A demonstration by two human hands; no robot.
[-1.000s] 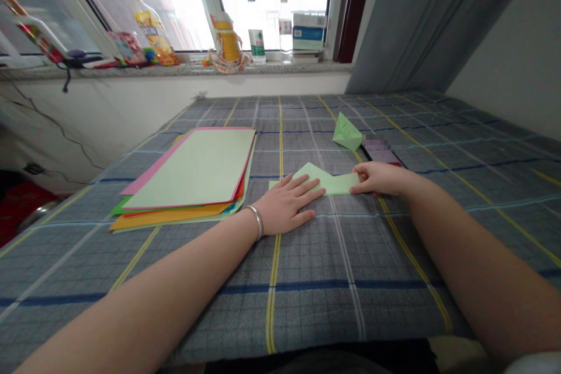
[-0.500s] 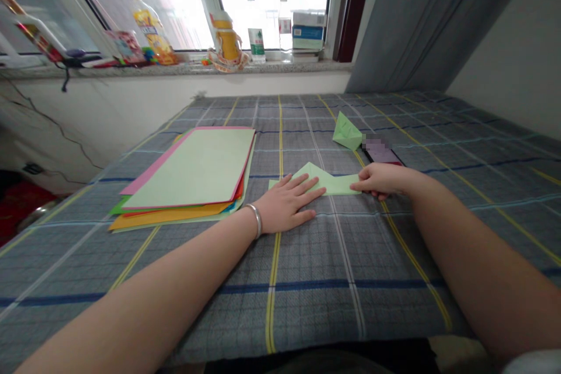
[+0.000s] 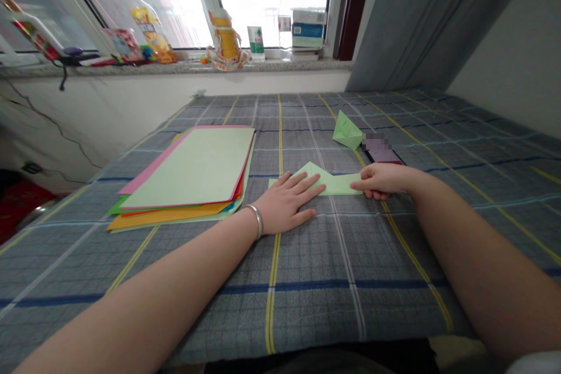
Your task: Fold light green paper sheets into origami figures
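A light green sheet of folded paper (image 3: 339, 184) lies flat on the checked cloth, with a peak rising at its far edge and a strip reaching right. My left hand (image 3: 287, 203), palm down with fingers spread, rests on the paper's left part and covers some of it. At the strip's right end, my right hand (image 3: 376, 180) pinches the paper between thumb and fingers. Beyond my right hand stands a green folded paper shape (image 3: 347, 130) with a pointed top. It sits beside a phone (image 3: 382, 151), whose screen is partly blurred out.
To the left lies a stack of coloured paper (image 3: 193, 169), pale green on top. The grey checked cloth (image 3: 307, 315) covers the surface. On the windowsill (image 3: 280, 65) stand a yellow bottle (image 3: 227, 41), a juice bottle (image 3: 151, 26), a clear bottle (image 3: 284, 23) and boxes (image 3: 309, 30).
Both hands keep the same hold on the folded paper. Only a very slight shift of the whole view shows.
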